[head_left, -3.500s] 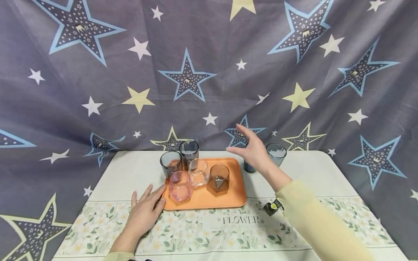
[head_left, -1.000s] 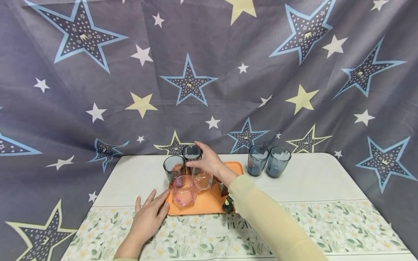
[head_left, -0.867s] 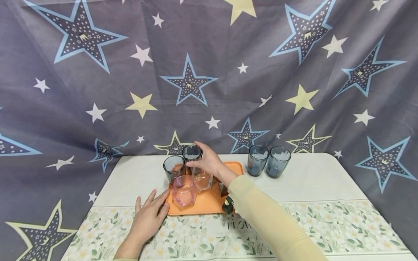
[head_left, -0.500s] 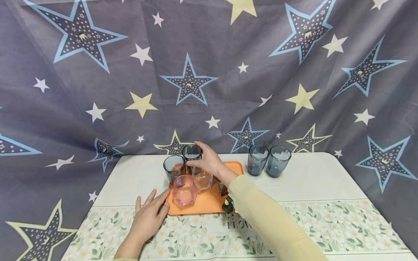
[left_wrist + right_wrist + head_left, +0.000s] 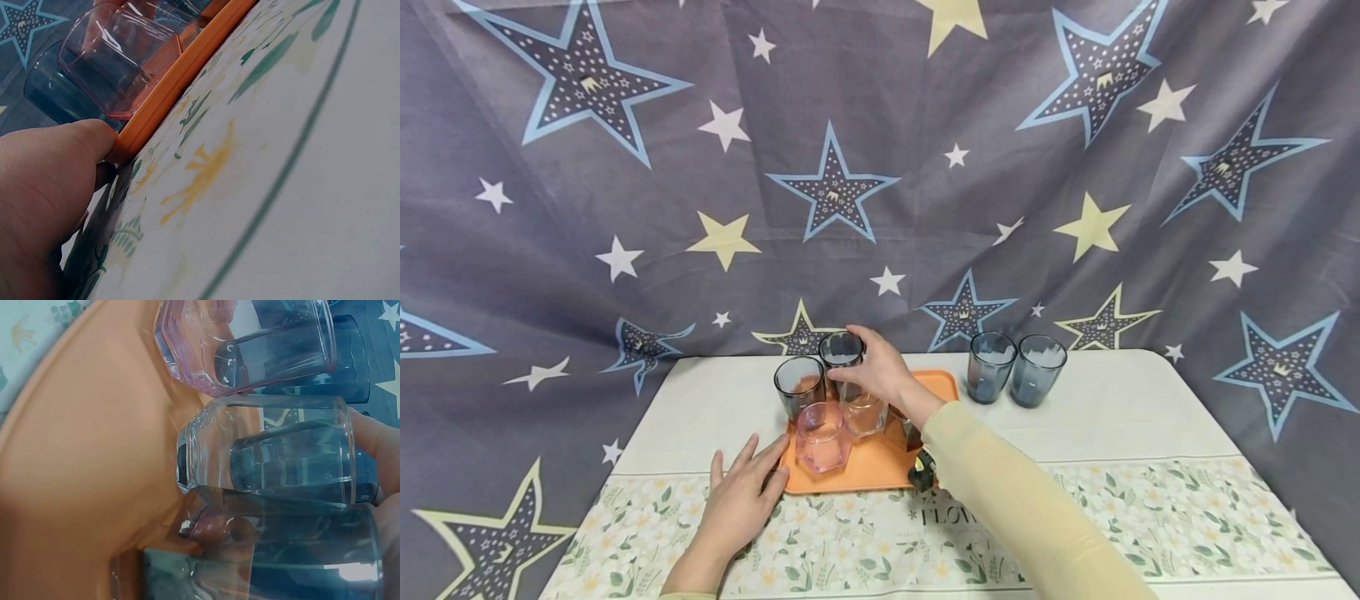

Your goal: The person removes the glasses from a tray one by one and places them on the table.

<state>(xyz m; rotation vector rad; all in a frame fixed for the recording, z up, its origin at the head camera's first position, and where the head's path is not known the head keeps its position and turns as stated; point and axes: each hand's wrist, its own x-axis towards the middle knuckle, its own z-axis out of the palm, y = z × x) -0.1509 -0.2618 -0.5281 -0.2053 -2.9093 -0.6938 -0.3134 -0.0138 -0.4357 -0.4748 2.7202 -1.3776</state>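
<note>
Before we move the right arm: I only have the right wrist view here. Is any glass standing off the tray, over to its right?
Observer: Yes, the head view shows two blue glasses standing side by side on the white tablecloth, right of the orange tray.

Operator: Good to know. And is anything touching the tray at its left end?

Observer: The left hand is; in the left wrist view its thumb rests against the tray's near left corner.

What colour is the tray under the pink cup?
The tray is orange; the head view shows it best.
</note>
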